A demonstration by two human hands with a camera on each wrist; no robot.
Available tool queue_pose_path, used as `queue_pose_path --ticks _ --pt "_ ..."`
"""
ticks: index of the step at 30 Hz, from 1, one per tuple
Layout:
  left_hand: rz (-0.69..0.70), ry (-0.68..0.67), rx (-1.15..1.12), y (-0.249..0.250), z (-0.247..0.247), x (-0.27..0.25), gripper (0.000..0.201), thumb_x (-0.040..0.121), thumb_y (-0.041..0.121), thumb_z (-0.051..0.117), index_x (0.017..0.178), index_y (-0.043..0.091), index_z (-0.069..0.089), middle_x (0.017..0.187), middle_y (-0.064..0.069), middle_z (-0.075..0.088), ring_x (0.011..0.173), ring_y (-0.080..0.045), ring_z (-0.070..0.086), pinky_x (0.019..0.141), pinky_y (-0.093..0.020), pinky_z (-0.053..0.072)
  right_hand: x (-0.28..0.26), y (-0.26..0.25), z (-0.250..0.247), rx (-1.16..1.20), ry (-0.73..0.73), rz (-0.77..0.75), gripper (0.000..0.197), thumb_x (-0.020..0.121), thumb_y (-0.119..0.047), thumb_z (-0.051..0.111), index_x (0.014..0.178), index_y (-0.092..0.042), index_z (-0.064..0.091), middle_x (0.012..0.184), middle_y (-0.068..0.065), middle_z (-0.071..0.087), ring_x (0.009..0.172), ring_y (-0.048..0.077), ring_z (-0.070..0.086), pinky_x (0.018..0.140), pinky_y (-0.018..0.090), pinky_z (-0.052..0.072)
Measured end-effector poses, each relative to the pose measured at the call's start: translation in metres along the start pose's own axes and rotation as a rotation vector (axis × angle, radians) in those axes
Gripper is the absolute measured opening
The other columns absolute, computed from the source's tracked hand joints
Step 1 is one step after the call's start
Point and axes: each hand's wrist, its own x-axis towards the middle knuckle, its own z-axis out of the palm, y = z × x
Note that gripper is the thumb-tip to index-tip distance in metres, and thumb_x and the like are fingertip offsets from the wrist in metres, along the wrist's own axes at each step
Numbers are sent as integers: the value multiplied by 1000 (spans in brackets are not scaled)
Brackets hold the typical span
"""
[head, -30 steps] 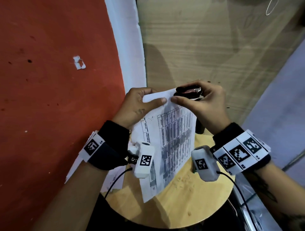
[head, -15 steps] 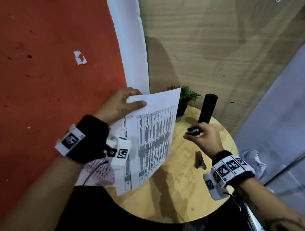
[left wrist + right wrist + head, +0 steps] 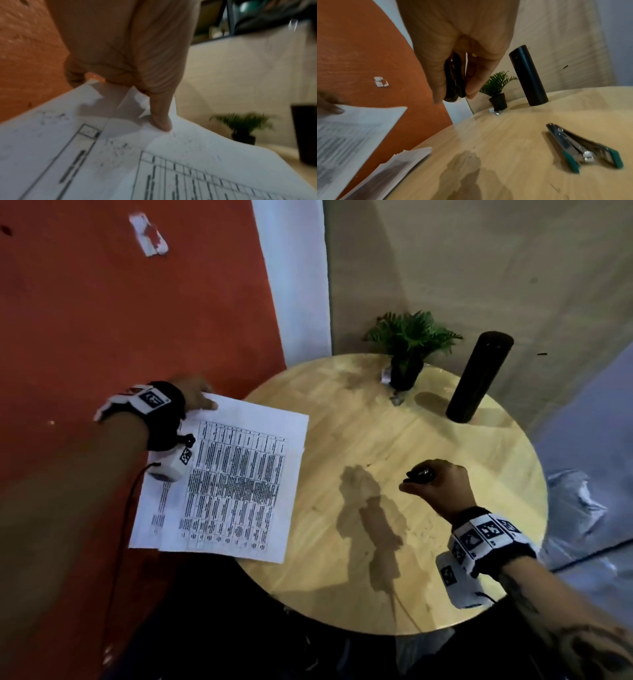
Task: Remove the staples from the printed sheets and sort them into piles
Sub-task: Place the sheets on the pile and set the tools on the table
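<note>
Pinching the top corner of a printed sheet (image 3: 236, 474) between thumb and fingers, the left hand (image 3: 193, 397) holds it out over the left edge of the worktop (image 3: 428, 446), above a pile (image 3: 388, 170) of other sheets lying partly off that edge. The right hand (image 3: 442, 484) is curled round a small dark staple remover (image 3: 453, 79), hovering over the bare middle of the worktop, well apart from the paper. A green-handled stapler (image 3: 583, 150) lies on the worktop to the right of that hand; a potted plant (image 3: 409, 347) and a black cylinder (image 3: 478, 376) stand at the far side, with a few small metal bits by the pot. I judge that the sheet is being laid on the pile. The risk lies in the overhang: the pile sits half off the round edge, so a sheet dropped carelessly, or a nudge from the wrist, could slide paper to the floor. The held corner looks torn and creased in the left wrist view, so a hard tug could rip it further. Whether any staple remains there I cannot tell.
</note>
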Motion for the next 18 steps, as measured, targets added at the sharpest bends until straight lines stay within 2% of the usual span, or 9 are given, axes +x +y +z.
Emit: queue_pose_path --ticks 3,5,8,10,12,13,15,16,18 --pt "-72 -13 -5 -8 38 30 43 85 19 69 120 -4 59 114 -24 63 91 -36 62 69 -32 45 5 12 13 -11 -23 29 25 67 -24 83 84 -10 71 85 6 72 80 22 65 74 28 49" --pt "-125 -5 -17 -14 59 48 48 85 14 69 125 -8 53 116 -27 59 88 -39 61 67 -36 48 8 20 19 -28 -47 52 23 67 -28 82 82 -14 71 84 4 72 80 21 66 78 33 50" --pt "-167 6 -15 -12 80 74 46 88 5 63 129 -11 48 127 -31 52 108 -45 54 88 -46 46 13 34 31 -54 -80 69 23 66 -33 82 78 -18 71 80 2 72 77 20 66 83 36 49" --pt "-218 -8 37 -12 94 87 35 93 6 53 125 -9 54 125 -32 53 110 -41 53 96 -46 42 13 41 37 -56 -126 99 27 66 -29 83 84 -13 72 84 5 71 80 21 65 78 15 41" --pt "-355 -60 177 -22 112 109 44 98 16 45 141 7 38 140 -28 40 119 -34 43 98 -43 42 13 45 40 -64 -191 102 36 64 -24 85 94 -8 71 92 9 68 86 23 63 71 14 35" --pt "-310 -25 228 -22 118 111 52 96 20 50 144 14 31 145 -25 33 126 -35 37 97 -42 41 12 49 41 -73 -219 98 40 63 -22 85 98 -8 71 95 10 67 88 24 62 73 18 35" --pt "-125 133 236 -11 120 99 65 86 20 66 140 5 33 145 -27 27 134 -41 25 108 -54 27 14 56 40 -68 -248 102 45 63 -23 85 102 -8 69 98 10 67 93 23 60 75 21 34" --pt "-81 146 215 4 126 88 65 85 22 67 139 5 35 146 -26 26 136 -41 22 110 -58 21 15 62 40 -59 -245 119 46 65 -25 84 104 -9 68 98 9 67 95 22 60 75 21 35" --pt "-6 66 185 37 146 63 64 87 30 64 142 13 35 150 -17 26 138 -36 21 109 -53 20 20 72 35 14 -217 202 49 69 -26 82 112 -11 64 99 8 69 96 20 61 77 25 41"
